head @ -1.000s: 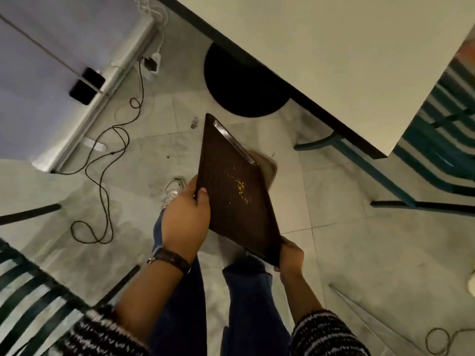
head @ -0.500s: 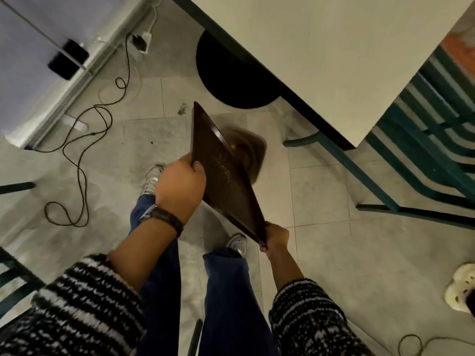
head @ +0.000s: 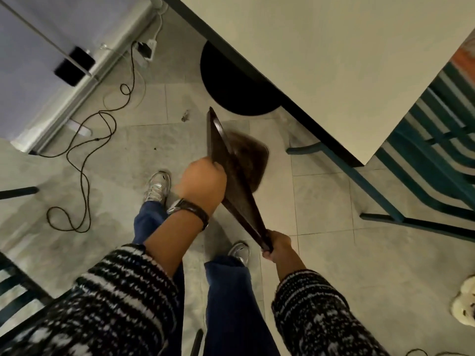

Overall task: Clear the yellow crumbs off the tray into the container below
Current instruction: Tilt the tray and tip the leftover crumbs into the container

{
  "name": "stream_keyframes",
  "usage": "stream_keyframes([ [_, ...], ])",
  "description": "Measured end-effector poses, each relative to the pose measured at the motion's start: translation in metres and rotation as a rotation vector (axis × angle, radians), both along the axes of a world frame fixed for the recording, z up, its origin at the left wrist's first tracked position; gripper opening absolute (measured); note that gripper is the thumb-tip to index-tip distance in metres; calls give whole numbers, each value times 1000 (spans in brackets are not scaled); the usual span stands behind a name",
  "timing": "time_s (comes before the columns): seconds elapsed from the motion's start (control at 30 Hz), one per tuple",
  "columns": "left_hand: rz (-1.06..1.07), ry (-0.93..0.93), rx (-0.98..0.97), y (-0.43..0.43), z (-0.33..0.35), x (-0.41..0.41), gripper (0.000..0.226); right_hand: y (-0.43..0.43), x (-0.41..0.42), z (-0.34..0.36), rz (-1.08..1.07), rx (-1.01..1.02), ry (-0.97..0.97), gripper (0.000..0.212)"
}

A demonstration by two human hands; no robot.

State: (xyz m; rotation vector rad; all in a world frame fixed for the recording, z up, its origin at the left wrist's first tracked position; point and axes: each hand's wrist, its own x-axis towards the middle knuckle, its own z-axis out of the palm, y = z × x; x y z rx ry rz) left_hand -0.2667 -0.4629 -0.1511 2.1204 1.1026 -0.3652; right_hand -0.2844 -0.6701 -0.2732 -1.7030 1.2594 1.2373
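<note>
A dark brown tray (head: 237, 186) is tipped almost on edge over the floor, its face turned to the right. My left hand (head: 203, 186) grips its left long edge near the middle. My right hand (head: 277, 244) holds its near corner. Just beyond the tray on the floor sits a brown container (head: 253, 156), blurred and partly hidden by the tray. No yellow crumbs can be made out on the tray's face from this angle.
A cream table (head: 334, 55) with a black round base (head: 236, 88) stands ahead. Teal chairs (head: 424, 150) stand on the right, another chair (head: 15, 286) at the lower left. A black cable (head: 82, 155) loops over the floor tiles. My feet stand below the tray.
The tray has tilted from a slant showing its crumbed face to nearly vertical. The yellow crumbs seen earlier no longer show. Both hands kept their hold and shifted a little right.
</note>
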Motion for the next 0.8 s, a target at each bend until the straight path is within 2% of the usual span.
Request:
stream_keyframes([
  [0.13,-66,-17,41,6,4,9,32,15,-15,8,-61,33,36,30],
  [0.27,-80,11,28,14,0,1,34,16,-21,11,-96,33,-13,25],
  [0.47,-84,-47,52,31,26,-8,34,25,-32,29,-78,10,-79,28],
  [0.53,-63,-61,13,42,49,-21,33,25,-32,45,-7,24,-116,28],
  [0.67,24,-58,-87,86,109,-57,32,33,-21,104,226,159,-162,13],
  [0.8,275,-68,-299,149,189,-82,23,75,1,210,452,296,-184,23],
])
